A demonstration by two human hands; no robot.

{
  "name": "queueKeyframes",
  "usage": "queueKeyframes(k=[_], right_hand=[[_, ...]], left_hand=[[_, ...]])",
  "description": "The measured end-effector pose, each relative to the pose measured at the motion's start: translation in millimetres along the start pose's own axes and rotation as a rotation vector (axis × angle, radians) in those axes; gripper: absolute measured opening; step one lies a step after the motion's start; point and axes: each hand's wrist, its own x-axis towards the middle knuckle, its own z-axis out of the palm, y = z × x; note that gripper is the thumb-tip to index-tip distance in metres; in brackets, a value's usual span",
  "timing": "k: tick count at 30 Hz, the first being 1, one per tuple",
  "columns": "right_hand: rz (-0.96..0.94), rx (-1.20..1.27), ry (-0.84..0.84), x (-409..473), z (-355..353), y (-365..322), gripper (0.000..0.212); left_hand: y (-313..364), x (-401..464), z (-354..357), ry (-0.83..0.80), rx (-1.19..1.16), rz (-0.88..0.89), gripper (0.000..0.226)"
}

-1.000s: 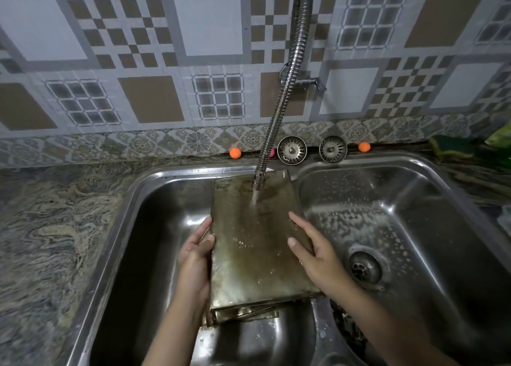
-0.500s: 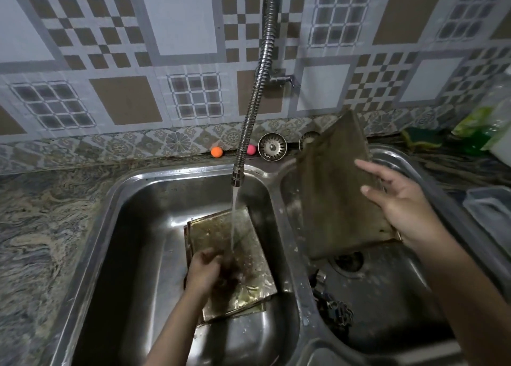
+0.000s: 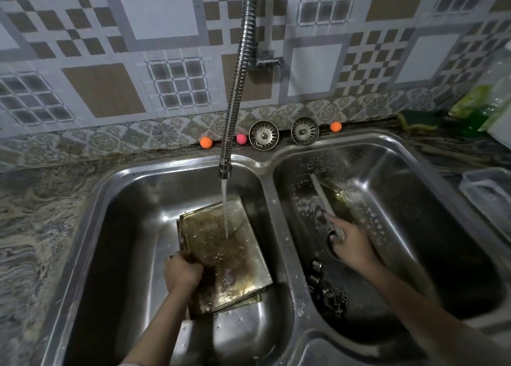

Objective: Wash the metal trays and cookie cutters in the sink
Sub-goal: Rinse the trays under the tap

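A stack of stained metal trays [image 3: 229, 258] lies in the left basin of the double sink [image 3: 265, 164], under running water from the flexible tap [image 3: 224, 169]. My left hand [image 3: 182, 270] grips the near left edge of the top tray. Another tray [image 3: 325, 202] stands on edge in the right basin, leaning toward the back wall. My right hand [image 3: 349, 242] holds its lower end with the index finger stretched along it. Several metal cookie cutters [image 3: 333, 299] lie at the near left of the right basin.
Two sink strainers [image 3: 263, 135] and small orange and pink balls [image 3: 206, 142] sit on the ledge behind the sink. A green sponge [image 3: 417, 119] and a soap bottle [image 3: 486, 108] stand at the back right. A clear plastic container [image 3: 489, 197] sits on the right counter.
My right hand carried one tray from above the left basin into the right basin and lowered it on edge. My left hand moved onto the remaining stack and gripped its edge.
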Motion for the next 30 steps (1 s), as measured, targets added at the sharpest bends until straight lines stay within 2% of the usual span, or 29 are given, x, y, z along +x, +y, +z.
queueKeyframes(k=[3, 7, 11, 16, 21, 24, 27, 30], right_hand=[[0.037, -0.048, -0.056, 10.2, 21.1, 19.1, 0.062], [0.090, -0.068, -0.094, 21.0, 39.9, 35.8, 0.062], [0.106, -0.095, -0.147, 23.1, 47.4, 29.1, 0.058], [0.058, -0.051, -0.136, 19.8, 36.3, 8.4, 0.055], [-0.081, 0.094, 0.011, 5.9, 18.9, -34.2, 0.046], [-0.190, 0.210, 0.101, -9.3, 18.7, -69.1, 0.041], [-0.311, 0.220, 0.082, -22.5, 31.1, -98.1, 0.040], [-0.407, 0.206, 0.018, -35.7, 48.7, -119.8, 0.041]], left_hand=[[-7.2, 10.5, 3.2, 0.044, 0.049, 0.045, 0.038], [25.4, -36.2, -18.4, 0.108, 0.066, 0.131, 0.034], [26.9, -41.9, -19.3, 0.089, 0.102, 0.198, 0.045], [35.5, -45.1, -23.1, 0.072, 0.048, 0.219, 0.054], [40.4, -47.1, -30.3, 0.125, -0.084, 0.283, 0.053], [45.5, -44.5, -31.0, 0.081, -0.123, 0.315, 0.048], [68.5, -65.4, -40.2, 0.008, -0.240, 0.349, 0.054], [91.9, -86.2, -42.3, 0.029, -0.339, 0.407, 0.048]])
